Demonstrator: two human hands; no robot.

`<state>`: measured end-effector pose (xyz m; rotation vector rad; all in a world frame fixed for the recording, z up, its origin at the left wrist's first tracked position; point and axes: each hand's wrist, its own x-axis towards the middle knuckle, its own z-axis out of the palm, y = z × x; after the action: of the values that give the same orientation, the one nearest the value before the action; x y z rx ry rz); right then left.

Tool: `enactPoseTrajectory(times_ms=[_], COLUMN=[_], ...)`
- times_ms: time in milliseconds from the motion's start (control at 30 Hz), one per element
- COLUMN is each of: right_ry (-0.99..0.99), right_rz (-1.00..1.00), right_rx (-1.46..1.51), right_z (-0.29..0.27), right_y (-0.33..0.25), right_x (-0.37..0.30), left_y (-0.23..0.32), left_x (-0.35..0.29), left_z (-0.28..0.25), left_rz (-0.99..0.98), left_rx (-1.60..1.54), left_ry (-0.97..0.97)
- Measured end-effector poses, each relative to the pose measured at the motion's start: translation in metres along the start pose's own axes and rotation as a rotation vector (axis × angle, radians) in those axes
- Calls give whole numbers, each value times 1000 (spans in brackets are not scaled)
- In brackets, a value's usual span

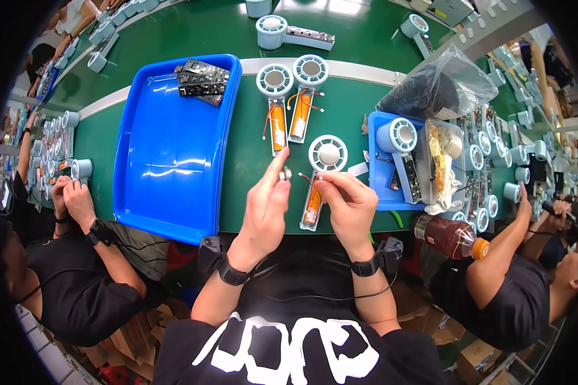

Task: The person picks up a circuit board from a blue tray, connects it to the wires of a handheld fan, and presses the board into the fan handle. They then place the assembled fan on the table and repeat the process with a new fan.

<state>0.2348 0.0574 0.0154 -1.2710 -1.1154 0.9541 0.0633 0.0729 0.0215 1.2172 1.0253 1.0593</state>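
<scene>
My left hand (263,208) is closed, with a small whitish, metallic-looking part (285,174) between thumb and forefinger; its exact kind is too small to tell. Opposite it, my right hand (349,208) pinches a small white wire connector (320,178) at its fingertips. Between the hands lies a light blue handheld fan body (328,154) with a round head. Its open handle shows an orange battery (312,208) with a red wire. Two similar fan bodies lie just beyond, a left one (275,79) and a right one (310,69), each with an orange battery and loose wires.
On the left stands a blue tray (167,141) with several circuit boards (202,80) in its far corner. A smaller blue bin (380,192), a plastic bag of dark parts (430,90) and a drink bottle (449,236) are at the right. People work on both sides.
</scene>
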Motion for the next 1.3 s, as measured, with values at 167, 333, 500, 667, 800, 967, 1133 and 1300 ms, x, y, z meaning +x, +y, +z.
enactPoseTrajectory(times_ms=[167,333,500,667,800,967,1133,1300], right_ry=[-31,-102,-175,-145,-185,-202,-189,-204], right_rz=[-285,-458,-464,-439,-450,-486,-484,-496], right_rx=[-318,-511,-610,-625,-627,-630,-596,-589], right_z=[2,0,-1,-1,-2,-3,-4,-5], right_y=[-1,-7,-8,-9,-9,-6,-6,-5], right_x=[7,11,12,12,14,14,15,15], left_y=[-3,-6,-7,-9,-10,-8,-8,-4], left_x=[2,3,4,4,1,2,3,4], left_z=[15,19,21,23,21,20,20,20], left_rz=[-116,-92,-110,-91,-91,-108,-103,-79], left_rx=[-138,-150,-147,-167,-139,-82,-15,48], left_ry=[-17,-96,-63,-55,-70,-56,-59,-65])
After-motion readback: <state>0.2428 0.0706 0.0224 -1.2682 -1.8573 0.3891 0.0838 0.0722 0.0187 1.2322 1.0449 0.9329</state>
